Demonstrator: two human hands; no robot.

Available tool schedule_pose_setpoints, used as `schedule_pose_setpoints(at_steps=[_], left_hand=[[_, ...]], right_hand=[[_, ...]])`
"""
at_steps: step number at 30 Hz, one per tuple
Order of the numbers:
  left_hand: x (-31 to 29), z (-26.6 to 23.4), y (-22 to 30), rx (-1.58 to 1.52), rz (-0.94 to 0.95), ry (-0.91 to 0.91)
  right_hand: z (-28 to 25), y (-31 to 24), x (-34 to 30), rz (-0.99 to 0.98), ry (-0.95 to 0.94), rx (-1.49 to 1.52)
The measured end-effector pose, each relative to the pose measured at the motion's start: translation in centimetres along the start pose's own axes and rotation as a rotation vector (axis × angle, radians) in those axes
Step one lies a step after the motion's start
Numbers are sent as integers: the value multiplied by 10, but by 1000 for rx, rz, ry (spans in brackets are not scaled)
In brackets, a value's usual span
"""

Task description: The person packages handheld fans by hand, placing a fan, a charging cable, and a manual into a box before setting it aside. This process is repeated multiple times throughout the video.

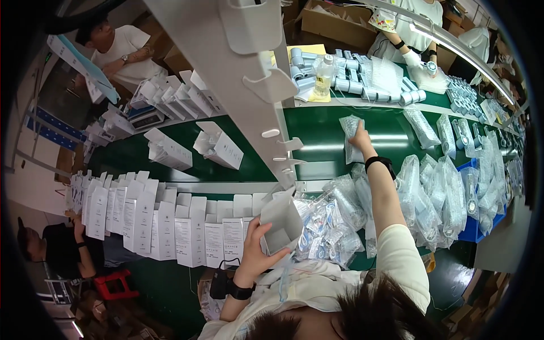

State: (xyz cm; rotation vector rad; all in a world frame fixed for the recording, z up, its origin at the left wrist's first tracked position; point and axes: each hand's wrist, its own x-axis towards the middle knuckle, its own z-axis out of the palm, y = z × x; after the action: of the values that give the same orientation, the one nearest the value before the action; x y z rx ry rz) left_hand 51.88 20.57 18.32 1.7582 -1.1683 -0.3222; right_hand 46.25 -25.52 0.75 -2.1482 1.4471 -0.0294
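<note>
My left hand (256,256) is wrapped round an open white cardboard box (279,229), its mouth tilted up and its inside looking empty. Reaching far forward, my right hand (361,139) has its fingers closed on a bubble-wrap pouch (351,152) lying on the green conveyor belt (317,136). What the pouch holds cannot be made out. Just right of the box lies a heap of small clear bags (328,229) with white and blue contents.
Open white boxes (187,232) stand in a long row at left. A grey post (243,73) rises ahead. More bubble-wrapped items (422,198) and a blue bin (471,226) are at right. Across the belt, a co-worker's gloved hand (413,58) is near light-blue devices (357,79).
</note>
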Motion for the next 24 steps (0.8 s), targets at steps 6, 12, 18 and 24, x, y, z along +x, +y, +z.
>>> schedule_pose_setpoints(at_steps=[6, 12, 18, 24], left_hand=[[8, 11, -18, -65, -167, 63], [6, 29, -2, -19, -131, 138], [1, 37, -4, -114, -55, 381], [-14, 5, -40, -12, 208, 349]], right_hand=[[-75, -83, -117, -222, -279, 1452], [-105, -163, -320, -435, 19, 1700], [-48, -162, -353, -985, 481, 764], [-56, -112, -317, -1098, 194, 624]])
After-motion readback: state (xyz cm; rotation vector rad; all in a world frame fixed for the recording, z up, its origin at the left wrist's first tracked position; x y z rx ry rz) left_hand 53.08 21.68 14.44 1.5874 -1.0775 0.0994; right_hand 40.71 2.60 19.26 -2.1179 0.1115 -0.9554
